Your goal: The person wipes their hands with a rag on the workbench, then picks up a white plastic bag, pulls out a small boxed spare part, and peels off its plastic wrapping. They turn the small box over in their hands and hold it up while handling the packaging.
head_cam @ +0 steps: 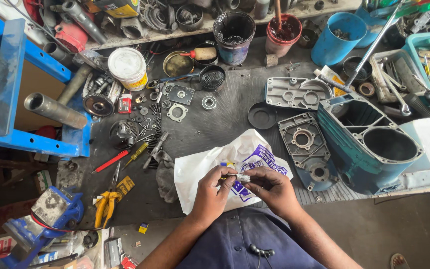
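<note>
Looking down from the head camera, I see my left hand (210, 192) and right hand (270, 188) pinching a small metal part (241, 177) between their fingertips, possibly a pin, above the white plastic bag (202, 167) on the tabletop (225, 112). A teal housing (369, 144) sits right; yellow pliers (106, 201) lie left.

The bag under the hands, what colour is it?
The plastic bag is white with blue-purple print, seen in the head view.
</note>
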